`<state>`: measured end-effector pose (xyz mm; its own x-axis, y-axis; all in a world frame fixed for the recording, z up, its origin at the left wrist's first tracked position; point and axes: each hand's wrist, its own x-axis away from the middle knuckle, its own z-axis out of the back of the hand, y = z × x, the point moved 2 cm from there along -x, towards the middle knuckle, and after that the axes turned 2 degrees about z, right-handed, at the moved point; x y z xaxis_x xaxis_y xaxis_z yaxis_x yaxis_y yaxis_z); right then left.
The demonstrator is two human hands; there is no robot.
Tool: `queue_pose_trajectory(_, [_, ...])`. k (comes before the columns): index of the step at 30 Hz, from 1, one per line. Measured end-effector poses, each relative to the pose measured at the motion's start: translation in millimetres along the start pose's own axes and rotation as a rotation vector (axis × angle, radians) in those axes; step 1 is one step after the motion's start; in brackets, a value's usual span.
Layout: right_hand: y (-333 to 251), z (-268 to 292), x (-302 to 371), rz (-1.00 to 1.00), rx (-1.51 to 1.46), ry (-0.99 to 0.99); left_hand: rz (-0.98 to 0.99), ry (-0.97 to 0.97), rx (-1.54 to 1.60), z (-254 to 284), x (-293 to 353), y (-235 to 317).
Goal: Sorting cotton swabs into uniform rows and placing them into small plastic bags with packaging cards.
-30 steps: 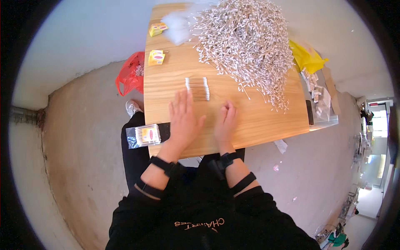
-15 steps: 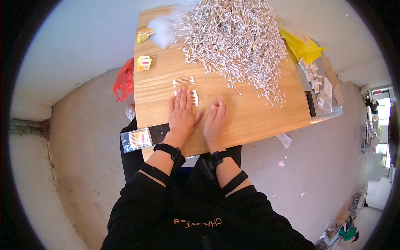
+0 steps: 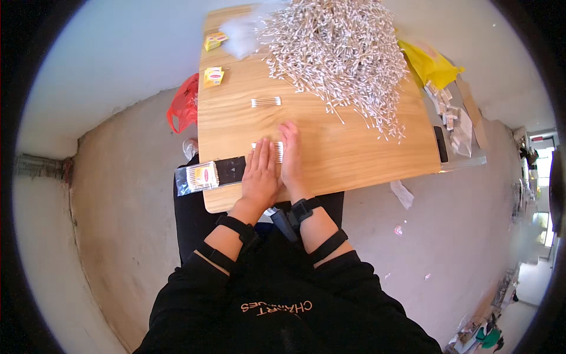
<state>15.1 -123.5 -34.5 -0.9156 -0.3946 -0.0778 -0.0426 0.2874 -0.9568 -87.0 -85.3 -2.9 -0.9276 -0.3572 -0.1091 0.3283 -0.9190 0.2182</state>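
My left hand point(image 3: 259, 174) lies flat, fingers stretched out, over a row of cotton swabs point(image 3: 279, 152) on the wooden table point(image 3: 354, 168). Only the right ends and a bit of the top of that row show; the rest is hidden beneath the fingers. Standing on edge at the row's right side is my right hand point(image 3: 291, 156), its fingers straight and pointing away from me, nothing visible in it. Farther off lies a second, flat row of swabs point(image 3: 266, 101), untouched. A huge loose heap of cotton swabs point(image 3: 342, 65) covers the far part of the table.
A filled clear swab packet point(image 3: 201, 176) rests by a black flat object point(image 3: 231, 170) at the near left edge. Yellow card stacks point(image 3: 213, 76) and clear plastic bags point(image 3: 240, 38) sit far left. Beyond the edges are a red bag point(image 3: 184, 106), yellow bag point(image 3: 430, 62) and dark phone-like object point(image 3: 440, 144).
My left hand has slid nearer to me along with the swabs beneath it. My right hand has moved left and straightened its fingers against the row's side. The view has shifted slightly.
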Motion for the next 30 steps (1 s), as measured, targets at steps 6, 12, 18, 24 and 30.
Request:
queue_pose_trajectory(6, [0.3,-12.4,16.7,-0.088,-0.114,-0.053,-0.007,-0.021,0.070,13.2,20.9,-10.7])
queue_pose_trajectory(12, [1.9,-30.8,38.7,-0.013,0.068,-0.041,0.033,-0.095,-0.012,17.6,41.9,-20.3])
queue_pose_trajectory(18, [-15.3,-31.2,37.3,0.131,0.605,0.006,0.019,-0.052,0.026,31.4,56.8,-30.3])
queue_pose_trajectory(24, [-24.5,-42.2,35.3,0.436,1.154,-0.101,0.051,-0.088,0.023,32.3,59.1,-30.4])
queue_pose_trajectory(30, [-23.1,-48.9,35.6,0.464,1.274,-0.169,0.110,-0.103,-0.010,34.2,61.6,-31.6])
